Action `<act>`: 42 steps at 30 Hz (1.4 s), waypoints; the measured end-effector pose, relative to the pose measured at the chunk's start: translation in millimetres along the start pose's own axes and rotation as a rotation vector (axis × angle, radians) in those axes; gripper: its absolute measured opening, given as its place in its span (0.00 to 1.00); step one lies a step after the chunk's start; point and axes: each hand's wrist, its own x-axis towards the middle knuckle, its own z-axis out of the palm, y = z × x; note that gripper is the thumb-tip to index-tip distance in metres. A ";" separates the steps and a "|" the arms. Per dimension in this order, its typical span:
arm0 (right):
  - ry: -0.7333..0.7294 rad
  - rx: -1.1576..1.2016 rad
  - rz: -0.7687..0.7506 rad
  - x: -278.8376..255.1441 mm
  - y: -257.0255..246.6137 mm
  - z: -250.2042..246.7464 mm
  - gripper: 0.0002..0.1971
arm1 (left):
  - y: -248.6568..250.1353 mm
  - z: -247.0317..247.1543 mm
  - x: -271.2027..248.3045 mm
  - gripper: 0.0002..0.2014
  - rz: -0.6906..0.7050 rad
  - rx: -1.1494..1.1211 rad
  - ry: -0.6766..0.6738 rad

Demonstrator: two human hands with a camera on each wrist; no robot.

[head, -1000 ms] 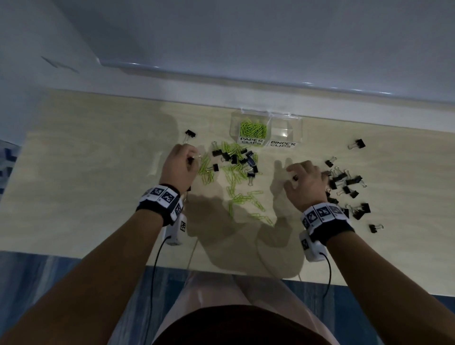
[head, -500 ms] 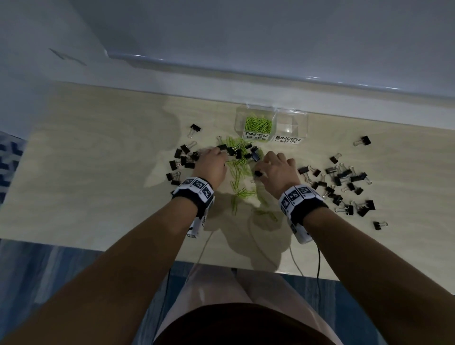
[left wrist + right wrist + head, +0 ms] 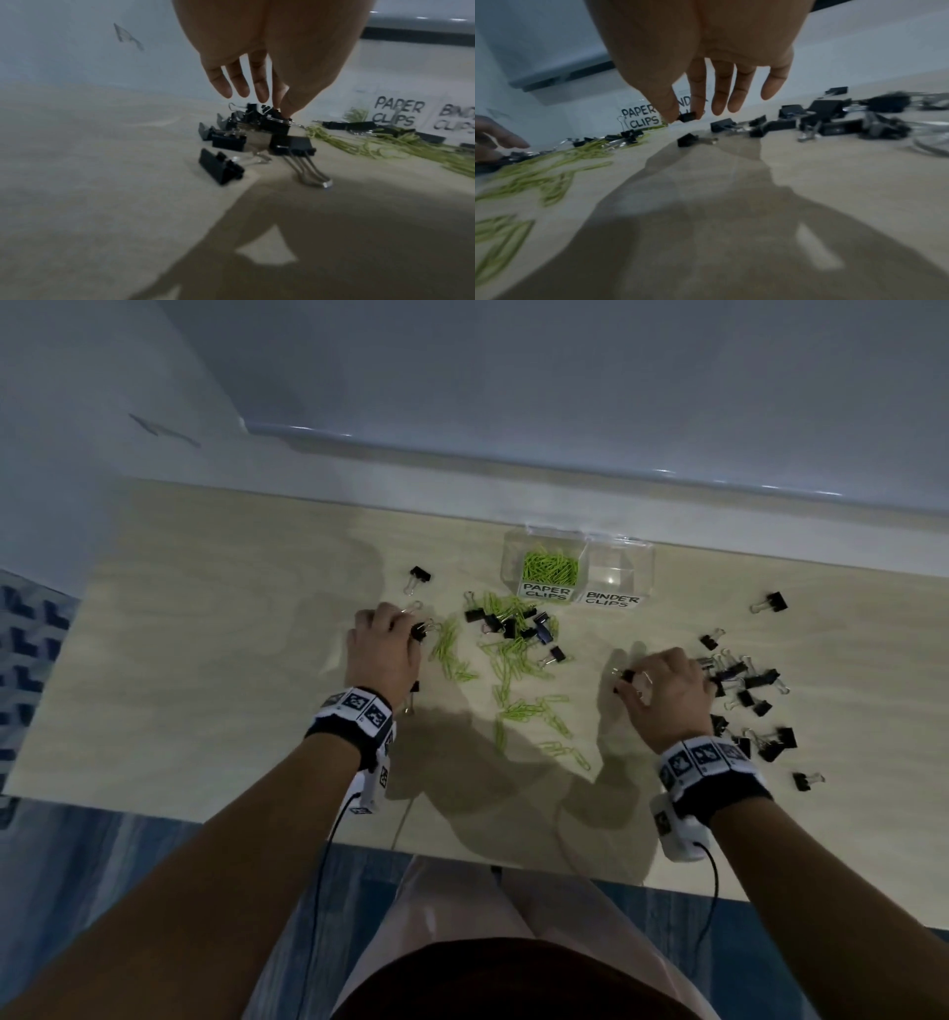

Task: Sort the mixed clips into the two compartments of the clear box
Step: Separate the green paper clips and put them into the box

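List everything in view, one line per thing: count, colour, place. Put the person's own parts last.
Clear box: one, transparent, two compartments labelled PAPER CLIPS and BINDER CLIPS, far edge of the table.
Paper clips in box: a heap, green, in the PAPER CLIPS compartment; the BINDER CLIPS compartment looks empty.
Loose paper clips: many, green, mid-table before the box.
Binder clips: many, black with silver handles; clusters at right, centre and by the left hand, strays apart.
Table: one, pale wood.
Wristbands: two, black with white markers, cabled.
Left hand: grip on a binder clip.
Right hand: grip pinching a binder clip.
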 end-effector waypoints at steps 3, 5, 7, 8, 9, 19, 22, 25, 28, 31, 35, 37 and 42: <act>0.022 0.021 -0.065 -7.2 -5.0 3.6 0.15 | 12.8 4.1 0.2 0.16 0.122 0.045 -0.066; -0.005 0.091 -0.176 -10.6 -18.6 8.0 0.13 | 22.3 7.5 3.1 0.17 0.133 0.071 -0.110; -0.099 0.150 -0.212 -14.5 -35.6 11.6 0.14 | 29.5 9.9 4.6 0.16 0.114 0.071 -0.153; -0.149 0.164 -0.204 -16.4 -42.9 14.6 0.15 | 31.8 12.2 4.9 0.15 0.106 0.067 -0.169; -0.196 0.173 -0.190 -18.3 -49.5 17.9 0.15 | 35.1 12.3 3.4 0.14 0.111 0.067 -0.178; -0.272 0.308 -0.221 -38.3 -50.7 25.4 0.17 | 38.4 21.5 -50.0 0.15 0.113 -0.363 -0.272; -0.227 0.222 -0.124 -47.6 -32.3 18.2 0.19 | 31.9 12.2 -57.3 0.32 -0.016 -0.453 -0.314; -0.285 0.126 -0.204 -57.3 -35.6 22.4 0.13 | 38.6 13.1 -55.7 0.46 0.018 -0.439 -0.428; -0.375 0.238 -0.129 -49.6 -49.7 28.2 0.27 | 51.2 19.6 -50.4 0.43 0.169 -0.391 -0.453; -0.392 0.243 -0.175 -34.4 -72.1 34.9 0.33 | 63.2 23.0 -42.3 0.33 0.227 -0.336 -0.431; -0.352 0.229 -0.216 -15.9 -88.2 37.9 0.23 | 72.0 21.1 -30.4 0.21 0.290 -0.285 -0.402; -0.328 0.227 -0.255 -10.4 -88.9 35.0 0.16 | 75.4 19.1 -25.8 0.18 0.312 -0.223 -0.406; -0.244 0.296 -0.261 -2.2 -75.9 30.6 0.06 | 73.7 14.4 -20.1 0.13 0.320 -0.203 -0.379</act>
